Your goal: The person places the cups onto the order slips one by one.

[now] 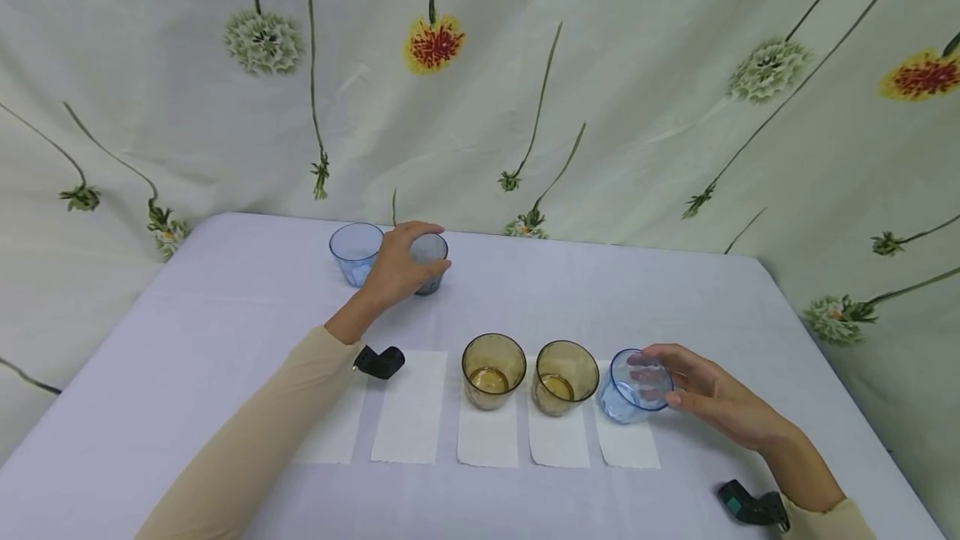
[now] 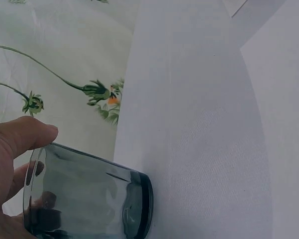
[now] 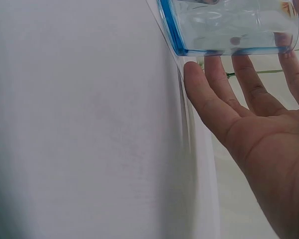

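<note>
At the far side of the table my left hand point(image 1: 400, 265) grips a grey glass point(image 1: 430, 250). In the left wrist view the thumb is at its rim, and the other fingers show through the glass. To the left of that hand stands a blue glass point(image 1: 352, 248). My right hand point(image 1: 712, 394) is at another blue glass point(image 1: 626, 402) on the rightmost white paper strip. Its fingers point(image 3: 256, 87) reach behind the glass, extended and spread, while the thumb is at the near side of the rim. Two amber glasses, one left point(image 1: 491, 365) and one right point(image 1: 566, 377), stand beside it.
Several white paper strips point(image 1: 408, 415) lie in a row on the white-covered table point(image 1: 225, 340). The three nearer glasses stand on the right-hand strips. Behind the table hangs a flower-printed cloth point(image 1: 637, 48). A small black device point(image 1: 750, 507) is at each wrist.
</note>
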